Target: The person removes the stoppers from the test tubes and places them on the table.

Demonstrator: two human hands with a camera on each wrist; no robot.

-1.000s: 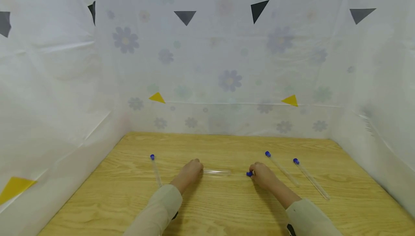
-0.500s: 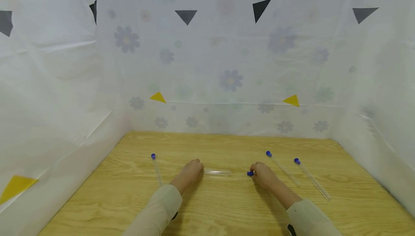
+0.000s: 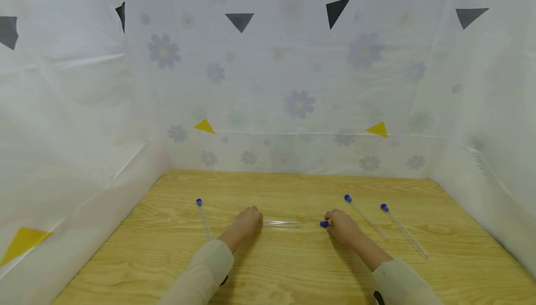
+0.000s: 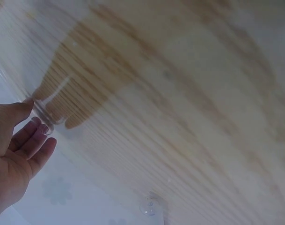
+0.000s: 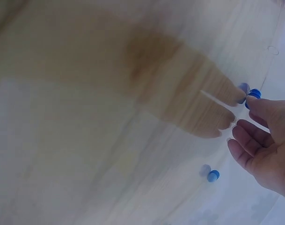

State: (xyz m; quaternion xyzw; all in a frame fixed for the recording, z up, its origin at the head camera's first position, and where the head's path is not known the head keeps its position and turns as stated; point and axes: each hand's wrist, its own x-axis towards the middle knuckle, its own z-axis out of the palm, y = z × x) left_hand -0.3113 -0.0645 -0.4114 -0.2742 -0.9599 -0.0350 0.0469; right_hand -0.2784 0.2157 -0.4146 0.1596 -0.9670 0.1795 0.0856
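Note:
A clear test tube (image 3: 281, 223) without a cap lies crosswise between the hands, its open end toward the right. My left hand (image 3: 244, 223) pinches its other end between thumb and fingers; in the left wrist view the rounded end of the tube (image 4: 42, 115) pokes out past the fingertips. A short distance from the tube's mouth, my right hand (image 3: 341, 227) pinches a small blue cap (image 3: 324, 224) between thumb and index finger. The right wrist view shows that blue cap (image 5: 253, 96) at the fingertips, the other fingers loosely bent below it.
One blue-capped test tube (image 3: 204, 221) lies left of the left hand. Two more, a nearer-in capped tube (image 3: 366, 217) and an outer capped tube (image 3: 405, 231), lie slanted at the right. White flowered sheeting (image 3: 268, 86) walls the wooden table (image 3: 276, 272) at the back and sides.

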